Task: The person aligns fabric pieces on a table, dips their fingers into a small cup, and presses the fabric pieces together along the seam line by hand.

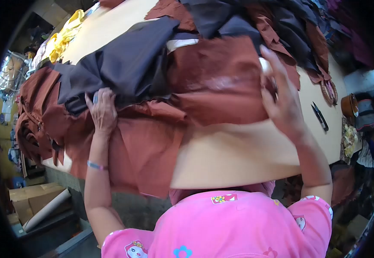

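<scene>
My left hand (102, 109) rests at the near edge of a dark blue-black cloth (118, 64), its fingers bent over the folded edge, with a ring on one finger. Beneath it spreads reddish-brown cloth (148, 150), which hangs over the table's near edge. To the right lies a reddish-brown cloth piece (221, 81) with a shiny, whitish patch in its middle. At that piece's right edge is my right hand (279, 94), slightly blurred, its fingers curled around a small white object (265, 65). The rest of that object is hidden by the fingers.
Black thread snips (320, 116) lie on the pale tabletop (234, 155) at the right. More dark and brown cloth (277, 34) is heaped at the far side. Yellow cloth (66, 34) sits at the far left. A cardboard box (36, 198) stands below, left.
</scene>
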{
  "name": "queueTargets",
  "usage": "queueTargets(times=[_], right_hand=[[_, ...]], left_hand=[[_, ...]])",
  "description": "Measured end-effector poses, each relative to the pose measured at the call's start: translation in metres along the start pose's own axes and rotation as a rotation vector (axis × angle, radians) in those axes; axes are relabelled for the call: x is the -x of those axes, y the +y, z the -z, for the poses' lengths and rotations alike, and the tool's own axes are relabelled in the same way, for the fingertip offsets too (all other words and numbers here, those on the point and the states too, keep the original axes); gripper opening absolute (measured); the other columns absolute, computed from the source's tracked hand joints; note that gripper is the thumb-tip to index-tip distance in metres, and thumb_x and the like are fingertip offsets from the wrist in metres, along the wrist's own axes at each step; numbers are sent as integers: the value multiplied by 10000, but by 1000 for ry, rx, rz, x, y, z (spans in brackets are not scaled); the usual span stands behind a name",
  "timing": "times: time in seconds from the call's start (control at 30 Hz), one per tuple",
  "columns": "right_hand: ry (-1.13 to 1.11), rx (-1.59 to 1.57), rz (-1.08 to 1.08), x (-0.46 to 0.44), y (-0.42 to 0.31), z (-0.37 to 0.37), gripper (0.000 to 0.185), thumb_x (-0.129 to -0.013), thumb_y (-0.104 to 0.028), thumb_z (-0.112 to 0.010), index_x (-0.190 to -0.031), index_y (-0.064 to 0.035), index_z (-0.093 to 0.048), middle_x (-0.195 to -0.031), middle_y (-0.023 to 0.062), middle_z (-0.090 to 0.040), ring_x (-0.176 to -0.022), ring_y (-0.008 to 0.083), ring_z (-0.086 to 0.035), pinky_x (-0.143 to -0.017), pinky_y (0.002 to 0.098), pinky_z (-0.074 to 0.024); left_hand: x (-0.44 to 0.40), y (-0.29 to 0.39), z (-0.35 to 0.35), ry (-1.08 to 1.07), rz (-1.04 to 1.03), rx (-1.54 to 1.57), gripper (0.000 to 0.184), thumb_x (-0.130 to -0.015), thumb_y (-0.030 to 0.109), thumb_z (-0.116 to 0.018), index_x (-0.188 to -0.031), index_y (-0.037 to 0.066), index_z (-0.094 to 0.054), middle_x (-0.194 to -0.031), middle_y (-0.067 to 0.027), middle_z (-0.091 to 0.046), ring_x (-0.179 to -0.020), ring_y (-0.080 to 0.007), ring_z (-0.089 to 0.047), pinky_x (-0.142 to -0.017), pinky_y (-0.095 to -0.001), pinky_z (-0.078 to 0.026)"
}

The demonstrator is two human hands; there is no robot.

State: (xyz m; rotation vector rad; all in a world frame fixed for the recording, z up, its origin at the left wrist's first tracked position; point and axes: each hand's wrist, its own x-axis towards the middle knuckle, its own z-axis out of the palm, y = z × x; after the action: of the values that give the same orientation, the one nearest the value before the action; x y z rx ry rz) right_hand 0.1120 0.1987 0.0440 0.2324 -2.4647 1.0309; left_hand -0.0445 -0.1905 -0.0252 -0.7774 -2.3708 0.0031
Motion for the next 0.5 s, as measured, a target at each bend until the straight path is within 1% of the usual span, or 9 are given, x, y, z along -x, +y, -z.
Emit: queueTargets(times=[0.03,0.1,0.17,0.23,0.27,0.3,0.37,0.43,0.5], right_hand=[[-28,16,2,21,-4,2,681,-722,141,-427,-1363,-65,-321,-1072,143,-527,-746,230,-521,-690,306,-466],[-143,22,-15,63,-11,0,680,-715,144,-439,-1360,-39,-325,-1148,177,-508,-877,291,-541,-750,348,-474],[-250,-10,-77,97,-18,-3,680,-707,146,-452,-1357,-12,-328,-1224,210,-489,-1007,353,-562,-809,390,-481],[-335,-27,-164,108,-26,-1,681,-704,134,-472,-1354,-12,-331,-1168,213,-509,-977,366,-566,-806,393,-484],[-271,-32,-154,103,-27,5,690,-701,120,-500,-1354,-27,-335,-1103,198,-527,-932,352,-574,-769,388,-485],[-208,-35,-143,97,-27,10,699,-698,106,-528,-1354,-42,-339,-1039,183,-544,-887,339,-583,-732,384,-486],[-95,72,-90,73,-12,20,704,-705,62,-565,-1358,-64,-335,-1033,168,-558,-875,320,-585,-726,371,-473],[-28,238,-12,43,9,22,703,-726,-18,-602,-1367,-88,-322,-1055,165,-574,-880,299,-588,-737,352,-455],[-54,265,-39,16,37,2,703,-750,-116,-605,-1381,-99,-294,-1096,161,-579,-919,302,-580,-783,346,-434]], left_hand=[[-15,3,-10,45,-72,18,123,-854,96,-520,-974,85,-498,-979,-63,-554,-958,-258,-544,-1010,-576,-225],[-46,10,-34,100,-197,95,139,-847,106,-532,-983,96,-502,-1011,-50,-553,-987,-242,-540,-1003,-578,-234],[-77,22,-49,73,-356,62,157,-842,136,-538,-993,100,-514,-1036,-35,-539,-1049,-220,-522,-1001,-593,-228],[-101,36,-51,18,-484,-54,154,-838,151,-535,-984,102,-524,-1031,-25,-537,-1068,-202,-515,-1007,-594,-221],[-110,45,-44,54,-534,-147,173,-822,170,-553,-978,98,-536,-1046,-11,-531,-1062,-185,-516,-1012,-603,-207],[-114,58,-33,107,-490,-93,204,-803,191,-576,-982,100,-541,-1055,-17,-528,-1057,-189,-515,-1004,-585,-231],[-108,92,1,209,-403,16,268,-767,232,-621,-991,104,-549,-1072,-29,-523,-1046,-197,-514,-988,-548,-279],[-90,125,36,21,-349,332,395,-705,285,-687,-1041,123,-554,-1102,-58,-514,-1042,-238,-505,-928,-465,-358],[-64,161,65,-253,-260,573,451,-673,267,-709,-1071,124,-550,-1107,-87,-513,-1012,-284,-512,-863,-403,-400]])
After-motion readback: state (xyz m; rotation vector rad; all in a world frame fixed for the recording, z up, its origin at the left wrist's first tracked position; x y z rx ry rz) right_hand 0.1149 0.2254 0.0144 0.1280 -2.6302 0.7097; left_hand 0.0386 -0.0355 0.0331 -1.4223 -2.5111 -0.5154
